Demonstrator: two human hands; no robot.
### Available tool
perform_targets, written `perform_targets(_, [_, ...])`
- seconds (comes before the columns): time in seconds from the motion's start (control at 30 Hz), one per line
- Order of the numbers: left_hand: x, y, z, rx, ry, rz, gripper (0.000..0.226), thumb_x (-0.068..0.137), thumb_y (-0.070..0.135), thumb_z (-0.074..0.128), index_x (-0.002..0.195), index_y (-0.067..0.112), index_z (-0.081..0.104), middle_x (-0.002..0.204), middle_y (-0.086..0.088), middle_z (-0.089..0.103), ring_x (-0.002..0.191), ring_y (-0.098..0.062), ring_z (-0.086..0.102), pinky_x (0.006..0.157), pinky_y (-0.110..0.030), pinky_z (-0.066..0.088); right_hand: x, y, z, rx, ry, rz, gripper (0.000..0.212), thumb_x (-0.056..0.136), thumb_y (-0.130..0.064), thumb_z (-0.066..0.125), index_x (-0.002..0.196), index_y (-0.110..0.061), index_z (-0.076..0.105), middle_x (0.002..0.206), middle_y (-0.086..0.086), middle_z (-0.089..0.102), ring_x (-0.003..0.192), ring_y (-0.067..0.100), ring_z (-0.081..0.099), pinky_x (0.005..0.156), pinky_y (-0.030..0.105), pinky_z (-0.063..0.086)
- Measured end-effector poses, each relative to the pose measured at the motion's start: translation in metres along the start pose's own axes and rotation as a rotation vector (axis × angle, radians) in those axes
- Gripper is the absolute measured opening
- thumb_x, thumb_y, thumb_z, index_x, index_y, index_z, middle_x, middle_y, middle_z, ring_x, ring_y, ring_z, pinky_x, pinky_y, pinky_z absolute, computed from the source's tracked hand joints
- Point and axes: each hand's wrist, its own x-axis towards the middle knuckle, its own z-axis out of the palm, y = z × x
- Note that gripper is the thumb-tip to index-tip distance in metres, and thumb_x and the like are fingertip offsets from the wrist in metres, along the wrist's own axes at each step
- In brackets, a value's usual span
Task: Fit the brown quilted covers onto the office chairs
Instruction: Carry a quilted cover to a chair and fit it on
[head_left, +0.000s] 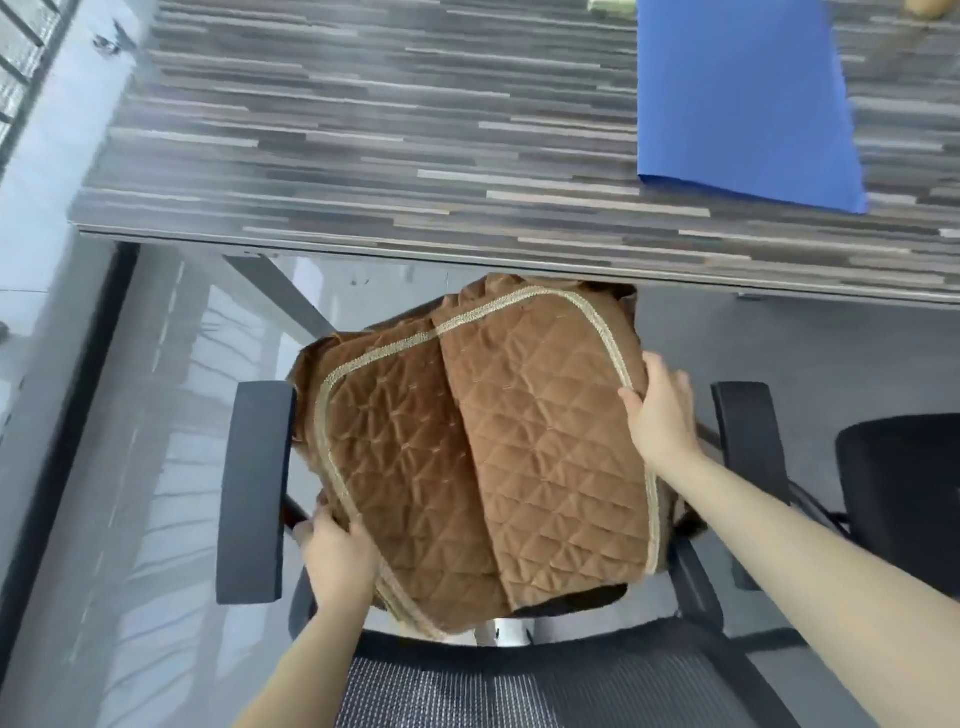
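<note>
A brown quilted cover (483, 447) with a beige trim lies creased over the seat of a black office chair (571, 670), whose mesh back is at the bottom of the view. My left hand (337, 556) grips the cover's near-left edge beside the left armrest (254, 488). My right hand (665, 415) holds the cover's right edge, thumb on top and fingers round the side, close to the right armrest (748, 441). A strip of black seat shows at the cover's near edge.
A desk with a striped wood-pattern top (415, 156) overhangs the chair's front. A blue sheet (737, 98) lies on it at the right. A second black chair (904, 493) stands at the right. Glossy grey floor lies to the left.
</note>
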Motion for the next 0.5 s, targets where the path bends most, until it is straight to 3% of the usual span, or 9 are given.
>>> perform_targets(0.1, [0.011,-0.007,0.008,0.072,0.007,0.000,0.048,0.098,0.014,0.044,0.143,-0.002,0.034,0.144,-0.029,0.032,0.107,-0.044,0.054,0.086,-0.045,0.046,0.030,0.007,0.015,-0.103,-0.091,-0.047,0.057,0.097,-0.028,0.052,0.149,-0.025,0.029,0.125,0.023,0.045,0.121,0.042,0.044,0.102,0.048,0.036])
perform_targets(0.2, [0.018,-0.011,0.017,0.215,-0.122,0.044,0.071,0.099,0.015,0.044,0.155,0.001,0.002,0.160,-0.025,0.003,0.135,-0.044,0.035,0.098,-0.044,0.038,0.047,0.023,0.032,-0.144,-0.153,-0.051,0.068,0.096,-0.035,0.053,0.152,-0.033,0.015,0.130,0.022,0.043,0.124,0.039,0.043,0.103,0.048,0.037])
perform_targets(0.27, [0.024,-0.017,0.028,0.298,-0.200,0.099,0.076,0.097,0.012,0.045,0.155,0.004,-0.004,0.162,-0.019,-0.008,0.146,-0.037,0.020,0.112,-0.041,0.028,0.048,0.046,0.051,-0.240,-0.208,-0.020,0.068,0.095,-0.033,0.053,0.151,-0.023,0.018,0.132,0.022,0.044,0.122,0.040,0.042,0.102,0.049,0.039])
perform_targets(0.4, [0.032,-0.020,0.046,0.430,-0.143,0.109,0.075,0.089,0.014,0.051,0.154,0.004,0.015,0.162,-0.019,0.011,0.146,-0.036,0.019,0.117,-0.045,0.022,0.015,0.101,0.096,-0.372,-0.436,0.247,0.066,0.091,-0.031,0.057,0.140,0.000,0.025,0.133,0.027,0.047,0.120,0.044,0.049,0.100,0.047,0.043])
perform_targets(0.5, [0.039,-0.018,0.057,0.399,-0.162,0.092,0.077,0.090,0.013,0.052,0.154,0.002,0.010,0.162,-0.019,0.010,0.148,-0.036,0.009,0.120,-0.045,0.013,-0.007,0.131,0.112,-0.253,-0.496,0.442,0.078,0.087,-0.033,0.064,0.141,0.002,0.020,0.137,0.023,0.049,0.123,0.040,0.051,0.100,0.043,0.044])
